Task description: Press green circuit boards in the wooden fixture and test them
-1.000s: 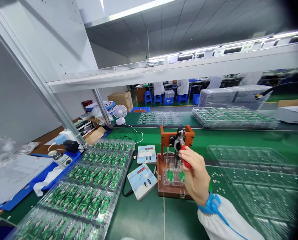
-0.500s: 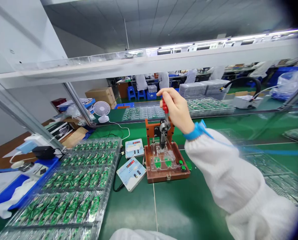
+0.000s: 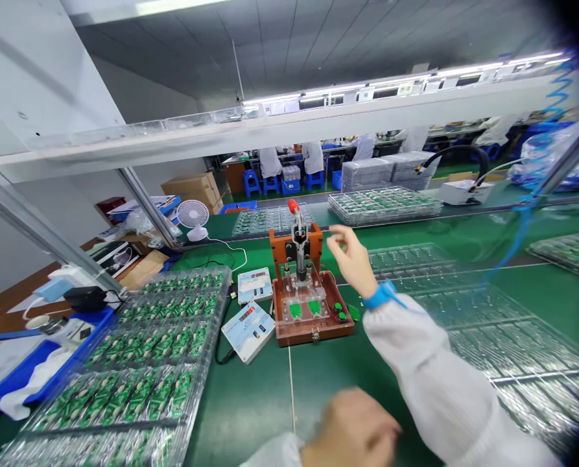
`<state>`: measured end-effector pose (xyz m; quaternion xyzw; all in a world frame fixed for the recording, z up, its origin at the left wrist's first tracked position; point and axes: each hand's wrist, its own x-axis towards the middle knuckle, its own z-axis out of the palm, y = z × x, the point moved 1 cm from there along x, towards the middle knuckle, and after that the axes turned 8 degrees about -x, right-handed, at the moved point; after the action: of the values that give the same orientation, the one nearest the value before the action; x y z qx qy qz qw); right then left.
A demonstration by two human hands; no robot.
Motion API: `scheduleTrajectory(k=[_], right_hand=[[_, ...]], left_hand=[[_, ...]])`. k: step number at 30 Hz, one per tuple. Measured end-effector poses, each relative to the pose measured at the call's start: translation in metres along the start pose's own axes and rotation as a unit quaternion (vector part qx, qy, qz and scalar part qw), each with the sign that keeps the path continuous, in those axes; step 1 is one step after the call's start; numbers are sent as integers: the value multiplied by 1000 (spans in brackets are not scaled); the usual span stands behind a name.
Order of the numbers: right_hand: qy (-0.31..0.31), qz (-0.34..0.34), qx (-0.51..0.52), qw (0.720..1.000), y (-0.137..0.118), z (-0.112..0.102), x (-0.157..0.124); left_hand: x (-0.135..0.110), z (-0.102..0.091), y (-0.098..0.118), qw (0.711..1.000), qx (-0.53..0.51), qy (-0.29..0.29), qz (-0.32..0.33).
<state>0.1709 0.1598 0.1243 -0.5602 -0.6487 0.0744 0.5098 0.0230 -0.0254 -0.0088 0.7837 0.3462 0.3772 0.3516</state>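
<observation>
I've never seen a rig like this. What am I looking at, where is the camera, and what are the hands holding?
This view comes from a camera on the person's head, looking forward and down at a green-topped workbench. In the middle stands a brown test fixture. Its clamp has a red handle, which stands upright, and two green circuit boards sit under it. To the left are two white meters with red digit displays, then clear trays of green circuit boards. To the right lie more clear plastic trays.

The right hand, with a blue wrist strap, is open beside the fixture and holds nothing. The left hand is blurred at the bottom edge, so I can't tell whether it holds anything.
</observation>
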Motion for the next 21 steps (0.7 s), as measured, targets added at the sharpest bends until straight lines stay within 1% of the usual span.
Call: scheduleTrajectory(k=[1,2,3,4,6,7,8,10,13,16,21], right_hand=[[-14,6,-11,1000,10,1,-23],[-35,5,-21,999,19,4,-44],[-57,0,-31,998,25,9,-62],[-77,-5,-40,996,29,16,-77],[-108,-12,-56,993,30,29,-97],[-118,-12,-61,991,29,35,-101],[-127,-10,-65,990,28,40,-103],[-141,-4,-63,988,26,44,-100],[-162,7,-34,986,26,41,-95],[-194,37,23,980,27,31,-103],[-238,79,115,961,17,21,-139]], left_hand=[[6,-15,-5,999,1,40,7],[14,-33,-12,996,14,93,6],[23,-51,-21,988,39,148,-3],[34,-69,-30,974,77,210,-21],[56,-94,-49,962,156,220,-37],[65,-102,-56,958,188,214,-40],[73,-106,-62,955,213,202,-39],[84,-108,-68,953,237,188,-32],[85,-106,-66,958,199,205,-30],[72,-104,-57,963,120,238,-46],[38,-91,-43,960,60,255,-99]])
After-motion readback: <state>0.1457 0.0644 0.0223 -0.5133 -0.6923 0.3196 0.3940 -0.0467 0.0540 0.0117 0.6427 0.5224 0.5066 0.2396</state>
